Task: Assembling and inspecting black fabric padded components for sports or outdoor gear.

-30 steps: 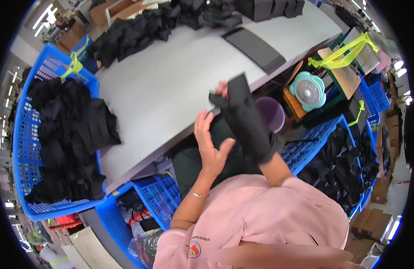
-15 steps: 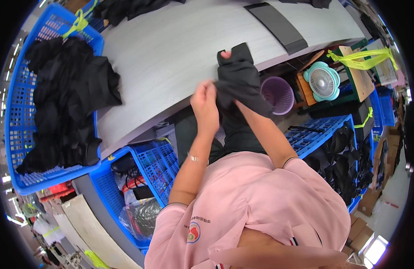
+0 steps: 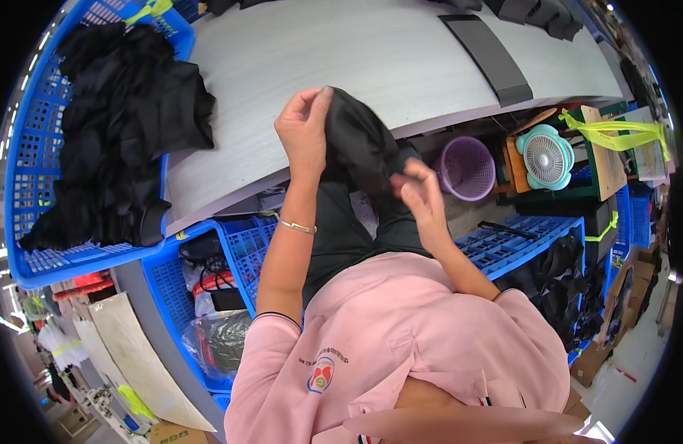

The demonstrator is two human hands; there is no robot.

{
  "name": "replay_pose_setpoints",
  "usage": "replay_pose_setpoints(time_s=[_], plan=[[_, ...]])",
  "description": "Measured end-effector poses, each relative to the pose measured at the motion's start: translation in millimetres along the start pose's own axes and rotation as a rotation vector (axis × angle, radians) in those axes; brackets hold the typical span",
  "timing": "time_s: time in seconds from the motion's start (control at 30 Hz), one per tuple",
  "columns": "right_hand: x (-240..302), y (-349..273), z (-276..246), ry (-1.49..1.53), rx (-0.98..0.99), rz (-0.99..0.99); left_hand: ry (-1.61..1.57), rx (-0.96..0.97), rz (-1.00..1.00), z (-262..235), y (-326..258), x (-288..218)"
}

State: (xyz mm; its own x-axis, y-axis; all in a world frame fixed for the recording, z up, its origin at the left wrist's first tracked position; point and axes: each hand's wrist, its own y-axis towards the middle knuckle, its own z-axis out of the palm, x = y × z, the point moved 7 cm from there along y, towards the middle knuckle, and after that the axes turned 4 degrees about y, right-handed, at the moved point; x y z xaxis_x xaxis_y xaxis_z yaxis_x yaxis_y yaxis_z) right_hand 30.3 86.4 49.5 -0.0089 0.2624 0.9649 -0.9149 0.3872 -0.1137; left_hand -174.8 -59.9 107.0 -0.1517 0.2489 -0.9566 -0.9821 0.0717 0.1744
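A piece of black cloth (image 3: pixel 352 137) hangs over the near edge of the grey table. My left hand (image 3: pixel 304 129) is closed, pinching the upper left edge of the cloth between thumb and fingers. The cloth droops from there toward my lap, where it merges with my dark trousers. At its lower right side is my right hand (image 3: pixel 423 200), fingers parted and slightly blurred. Those fingertips are close to the cloth; whether they touch it is hard to make out.
On the left stands a blue basket (image 3: pixel 82 259) heaped with black garments (image 3: pixel 127 133). A flat black strip (image 3: pixel 488 59) lies on the table (image 3: pixel 282 52). A purple bin (image 3: pixel 471 170) and a turquoise fan (image 3: pixel 546 157) are at the right. Other blue baskets (image 3: pixel 167 288) flank my legs.
My left hand has moved left and up, drawing the black cloth with it. My right hand, earlier inside the cloth, has come out and sits at its lower right.
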Motion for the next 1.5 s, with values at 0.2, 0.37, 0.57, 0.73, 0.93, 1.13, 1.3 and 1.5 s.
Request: replay_pose_setpoints(time_s=[0.2, 0.37, 0.57, 0.73, 0.93, 1.13, 1.3, 1.5], plan=[[77, 40, 24, -0.535, -0.166, -0.569, 0.095, 0.270, -0.053, 44, -50, -17], [55, 71, 11, -0.256, -0.022, -0.064, -0.027, 0.282, -0.109, 25, -47, -21], [44, 57, 12, 0.474, 0.063, 0.190, -0.475, 0.347, -0.707, 13, -80, 22], [29, 48, 35, 0.500, -0.028, 0.442, -0.683, 0.631, -0.932, 33, -150, 43], [-66, 28, 77, 0.582, 0.486, 0.940, -0.502, 1.211, -0.140, 53, -189, 24], [-134, -32, 111, -0.492, 0.874, 0.696, -0.745, 1.031, -0.439, 66, -176, 24], [-54, 15, 46, 0.425, 0.380, 0.750, -0.719, 0.832, -0.465, 48, -147, 19], [21, 22, 28, 0.428, 0.393, 0.492, -0.241, 0.884, -0.194, 15, -142, 19]])
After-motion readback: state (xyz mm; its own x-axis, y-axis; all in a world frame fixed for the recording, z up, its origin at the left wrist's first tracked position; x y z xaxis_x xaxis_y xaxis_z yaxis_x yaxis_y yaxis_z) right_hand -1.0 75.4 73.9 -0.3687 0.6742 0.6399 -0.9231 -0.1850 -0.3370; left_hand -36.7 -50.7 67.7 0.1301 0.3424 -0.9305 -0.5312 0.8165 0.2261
